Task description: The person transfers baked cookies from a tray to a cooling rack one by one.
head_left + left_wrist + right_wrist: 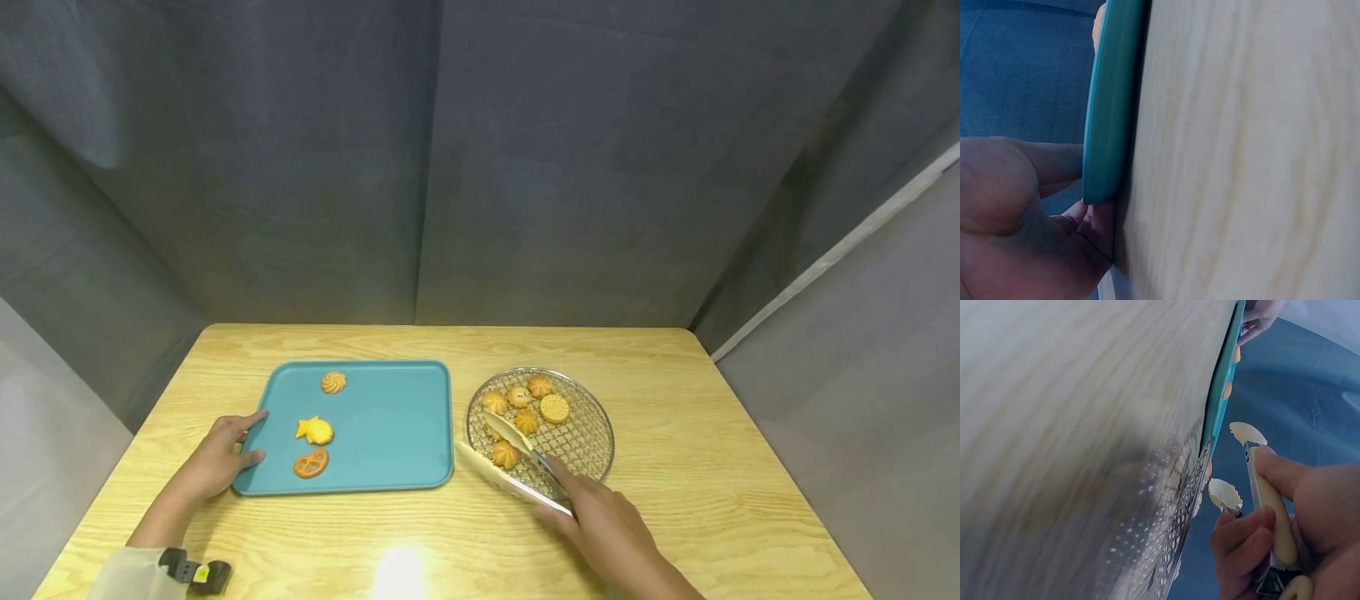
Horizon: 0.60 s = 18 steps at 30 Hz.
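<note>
My left hand [217, 457] holds the left end of a teal tray [390, 425], thumb on the rim and other fingers curled against its edge in the left wrist view. On the tray lie a swirled cookie [333, 382], a yellow fish-shaped cracker [315, 430] and a pretzel [311, 463]. With my right hand [611, 525] I grip a pair of tongs [1275, 519] with cream handles and scalloped tips. The tongs' arms are spread, nothing between them, over the left side of a round wire rack [588, 442]. One tip overlaps the cookies there, near a ridged cookie [505, 454].
Several more cookies sit on the rack, among them a round dotted biscuit [554, 408] and a star-ridged cookie [527, 422]. Both tray and rack rest on a light wooden table [697, 467]. Grey curtains [555, 167] stand behind and at the sides.
</note>
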Each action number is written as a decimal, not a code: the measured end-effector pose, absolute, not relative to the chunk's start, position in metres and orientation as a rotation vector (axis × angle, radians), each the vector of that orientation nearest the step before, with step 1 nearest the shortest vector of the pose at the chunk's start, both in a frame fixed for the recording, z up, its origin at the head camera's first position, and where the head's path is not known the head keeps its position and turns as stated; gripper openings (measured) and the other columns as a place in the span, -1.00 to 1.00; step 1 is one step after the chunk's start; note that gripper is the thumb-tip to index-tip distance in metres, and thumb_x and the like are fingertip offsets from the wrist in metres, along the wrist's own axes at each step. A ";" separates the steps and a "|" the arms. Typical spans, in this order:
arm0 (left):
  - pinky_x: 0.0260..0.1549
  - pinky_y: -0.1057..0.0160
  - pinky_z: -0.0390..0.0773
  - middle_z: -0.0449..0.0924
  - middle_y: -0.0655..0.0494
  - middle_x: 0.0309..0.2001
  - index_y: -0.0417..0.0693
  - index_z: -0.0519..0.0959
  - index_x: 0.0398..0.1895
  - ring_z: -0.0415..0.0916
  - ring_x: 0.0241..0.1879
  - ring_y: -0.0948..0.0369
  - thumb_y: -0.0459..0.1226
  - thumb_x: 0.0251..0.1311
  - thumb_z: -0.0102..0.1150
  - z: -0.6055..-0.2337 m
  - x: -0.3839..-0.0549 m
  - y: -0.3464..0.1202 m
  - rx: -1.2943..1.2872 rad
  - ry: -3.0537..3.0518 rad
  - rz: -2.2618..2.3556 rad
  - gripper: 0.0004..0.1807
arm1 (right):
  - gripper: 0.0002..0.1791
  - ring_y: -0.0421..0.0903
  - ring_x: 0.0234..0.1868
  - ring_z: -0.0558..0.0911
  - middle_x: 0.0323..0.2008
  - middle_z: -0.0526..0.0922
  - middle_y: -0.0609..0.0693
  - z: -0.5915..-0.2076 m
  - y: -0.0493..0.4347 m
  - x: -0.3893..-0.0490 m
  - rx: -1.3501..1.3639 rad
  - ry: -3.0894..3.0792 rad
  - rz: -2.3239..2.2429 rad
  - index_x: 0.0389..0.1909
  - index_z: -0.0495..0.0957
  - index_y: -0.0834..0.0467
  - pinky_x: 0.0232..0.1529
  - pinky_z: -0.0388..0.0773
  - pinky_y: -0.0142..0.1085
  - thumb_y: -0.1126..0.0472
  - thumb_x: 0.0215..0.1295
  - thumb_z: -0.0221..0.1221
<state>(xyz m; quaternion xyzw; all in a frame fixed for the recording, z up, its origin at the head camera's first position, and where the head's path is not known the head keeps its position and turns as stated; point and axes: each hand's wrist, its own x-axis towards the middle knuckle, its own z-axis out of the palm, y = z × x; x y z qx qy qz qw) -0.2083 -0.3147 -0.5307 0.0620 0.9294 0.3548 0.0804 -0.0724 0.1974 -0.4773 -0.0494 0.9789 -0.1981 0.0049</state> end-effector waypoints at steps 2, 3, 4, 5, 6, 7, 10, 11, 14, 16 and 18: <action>0.08 -0.28 0.53 0.14 -0.51 0.28 -0.47 0.16 0.52 0.30 0.20 -0.39 -0.50 0.36 0.18 -0.531 -0.208 -0.315 0.185 2.779 1.062 -0.29 | -0.22 0.20 0.09 0.70 0.11 0.70 0.19 -0.478 0.194 -0.076 -0.176 3.073 -0.617 0.53 0.36 -0.01 0.09 0.64 0.16 -0.21 0.36 0.28; 0.08 -0.29 0.53 0.14 -0.51 0.29 -0.47 0.16 0.52 0.29 0.20 -0.40 -0.50 0.36 0.17 -0.531 -0.208 -0.315 0.184 2.776 1.064 -0.29 | -0.22 0.20 0.08 0.71 0.11 0.70 0.19 -0.479 0.192 -0.079 -0.190 3.080 -0.613 0.52 0.36 0.01 0.08 0.65 0.15 -0.20 0.36 0.28; 0.09 -0.29 0.53 0.14 -0.51 0.29 -0.47 0.16 0.52 0.29 0.20 -0.40 -0.50 0.36 0.17 -0.531 -0.208 -0.315 0.184 2.776 1.065 -0.29 | -0.22 0.15 0.01 0.73 0.03 0.73 0.16 -0.479 0.190 -0.081 -0.206 3.085 -0.602 0.52 0.37 0.03 0.04 0.67 0.11 -0.19 0.36 0.29; 0.09 -0.29 0.52 0.13 -0.51 0.29 -0.47 0.16 0.52 0.29 0.21 -0.39 -0.50 0.36 0.17 -0.531 -0.208 -0.315 0.183 2.776 1.065 -0.29 | -0.21 0.15 -0.01 0.73 0.00 0.74 0.16 -0.479 0.189 -0.084 -0.223 3.094 -0.595 0.51 0.37 0.04 0.01 0.68 0.10 -0.19 0.36 0.29; 0.09 -0.29 0.52 0.13 -0.51 0.29 -0.47 0.16 0.52 0.29 0.21 -0.39 -0.50 0.36 0.17 -0.530 -0.208 -0.315 0.182 2.775 1.067 -0.29 | -0.21 0.09 -0.10 0.74 -0.08 0.75 0.11 -0.480 0.187 -0.086 -0.241 3.096 -0.592 0.51 0.38 0.06 -0.06 0.71 0.04 -0.18 0.35 0.30; 0.09 -0.29 0.52 0.13 -0.51 0.29 -0.46 0.16 0.52 0.29 0.20 -0.39 -0.50 0.36 0.17 -0.531 -0.209 -0.315 0.181 2.774 1.066 -0.29 | -0.21 0.03 -0.18 0.73 -0.16 0.75 0.07 -0.480 0.185 -0.089 -0.259 3.097 -0.587 0.51 0.37 0.07 -0.14 0.72 -0.02 -0.18 0.35 0.30; 0.09 -0.30 0.51 0.14 -0.51 0.29 -0.46 0.15 0.52 0.29 0.20 -0.39 -0.49 0.36 0.18 -0.531 -0.209 -0.315 0.181 2.774 1.061 -0.29 | -0.20 0.01 -0.22 0.73 -0.19 0.75 0.06 -0.481 0.180 -0.096 -0.303 3.113 -0.575 0.50 0.38 0.08 -0.19 0.72 -0.07 -0.19 0.34 0.30; 0.09 -0.30 0.51 0.14 -0.51 0.29 -0.46 0.15 0.52 0.29 0.20 -0.38 -0.49 0.36 0.18 -0.531 -0.209 -0.315 0.180 2.773 1.059 -0.29 | -0.20 0.05 -0.16 0.75 -0.12 0.76 0.11 -0.482 0.178 -0.098 -0.316 3.117 -0.577 0.50 0.37 0.08 -0.16 0.73 -0.04 -0.19 0.34 0.30; 0.10 -0.30 0.50 0.15 -0.51 0.28 -0.46 0.16 0.52 0.30 0.19 -0.38 -0.49 0.36 0.18 -0.531 -0.210 -0.315 0.178 2.774 1.052 -0.28 | -0.20 0.10 -0.06 0.75 -0.02 0.76 0.15 -0.484 0.173 -0.105 -0.360 3.128 -0.570 0.51 0.36 0.08 -0.09 0.73 0.00 -0.20 0.36 0.28; 0.11 -0.31 0.49 0.15 -0.51 0.28 -0.45 0.16 0.53 0.30 0.20 -0.38 -0.49 0.36 0.18 -0.531 -0.210 -0.315 0.175 2.774 1.046 -0.28 | -0.19 0.08 -0.08 0.76 -0.02 0.76 0.14 -0.484 0.169 -0.109 -0.385 3.131 -0.561 0.52 0.35 0.08 -0.09 0.73 -0.02 -0.20 0.36 0.28; 0.11 -0.32 0.49 0.15 -0.51 0.28 -0.46 0.16 0.52 0.30 0.20 -0.38 -0.49 0.36 0.18 -0.531 -0.210 -0.315 0.175 2.776 1.045 -0.28 | -0.20 0.03 -0.17 0.75 -0.10 0.77 0.10 -0.482 0.165 -0.113 -0.409 3.133 -0.552 0.51 0.36 0.09 -0.18 0.73 -0.07 -0.19 0.36 0.29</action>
